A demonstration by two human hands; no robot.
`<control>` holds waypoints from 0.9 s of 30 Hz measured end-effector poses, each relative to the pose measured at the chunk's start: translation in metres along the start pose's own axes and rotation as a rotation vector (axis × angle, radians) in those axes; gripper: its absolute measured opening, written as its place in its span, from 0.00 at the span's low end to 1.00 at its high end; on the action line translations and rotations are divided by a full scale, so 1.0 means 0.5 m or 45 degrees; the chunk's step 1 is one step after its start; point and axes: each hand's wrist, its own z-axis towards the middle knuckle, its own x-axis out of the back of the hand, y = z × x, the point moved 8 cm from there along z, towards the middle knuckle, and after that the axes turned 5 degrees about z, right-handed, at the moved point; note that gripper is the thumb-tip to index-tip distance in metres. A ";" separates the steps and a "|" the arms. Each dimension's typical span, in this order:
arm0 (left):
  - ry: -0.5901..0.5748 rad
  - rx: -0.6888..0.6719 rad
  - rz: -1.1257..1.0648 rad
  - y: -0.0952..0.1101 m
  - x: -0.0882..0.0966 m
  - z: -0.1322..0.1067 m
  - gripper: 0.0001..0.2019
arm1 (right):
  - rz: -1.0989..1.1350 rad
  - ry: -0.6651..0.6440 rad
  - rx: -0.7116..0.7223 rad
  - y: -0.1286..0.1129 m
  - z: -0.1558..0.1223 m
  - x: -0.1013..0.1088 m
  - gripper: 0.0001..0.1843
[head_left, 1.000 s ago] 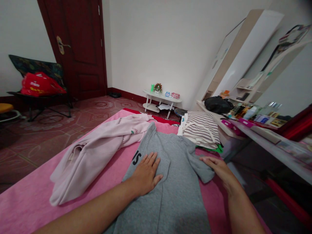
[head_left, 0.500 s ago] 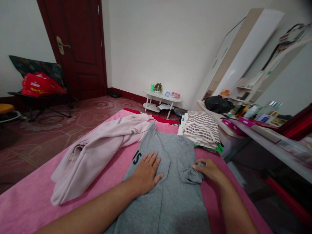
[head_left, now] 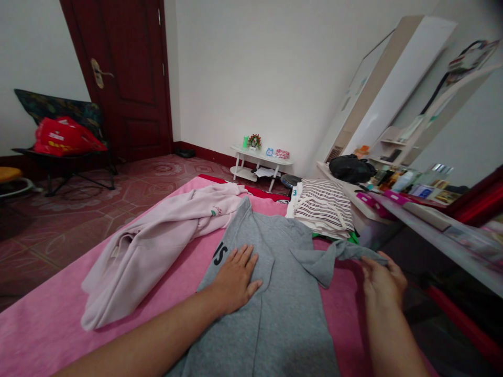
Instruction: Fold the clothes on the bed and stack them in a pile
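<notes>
A grey shirt (head_left: 286,314) with black lettering near its left edge lies spread on the pink bed cover (head_left: 47,319). My left hand (head_left: 238,280) rests flat on the shirt, its fingers spread. Out to the right, my right hand (head_left: 383,277) is closed on the end of the shirt's sleeve, which stretches twisted and raised from the shirt's body. Left of the shirt lies a pale pink sweatshirt (head_left: 157,246), loosely folded lengthwise. Beyond the raised sleeve sits a stack of folded clothes (head_left: 322,207), a striped one on top.
A dressing table (head_left: 371,212) with bottles and a black bag (head_left: 351,168) stands along the right. Past the bed's far end is a low white table (head_left: 261,157). A folding chair (head_left: 78,107) holding a red bag (head_left: 65,137) stands at the left, near a dark red door (head_left: 129,78).
My right hand has moved right, pulling the sleeve from a bunched heap on the shirt out to the side. My left hand has stayed in place.
</notes>
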 end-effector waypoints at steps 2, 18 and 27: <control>0.004 -0.002 0.002 0.001 0.001 0.000 0.32 | -0.309 -0.008 0.252 -0.036 -0.013 -0.005 0.30; -0.001 0.001 -0.012 -0.002 -0.002 0.001 0.32 | -1.068 -0.481 0.430 0.009 -0.044 -0.071 0.20; 0.019 -0.005 -0.016 -0.001 0.000 -0.001 0.31 | -1.369 -0.813 0.172 0.055 -0.076 -0.082 0.07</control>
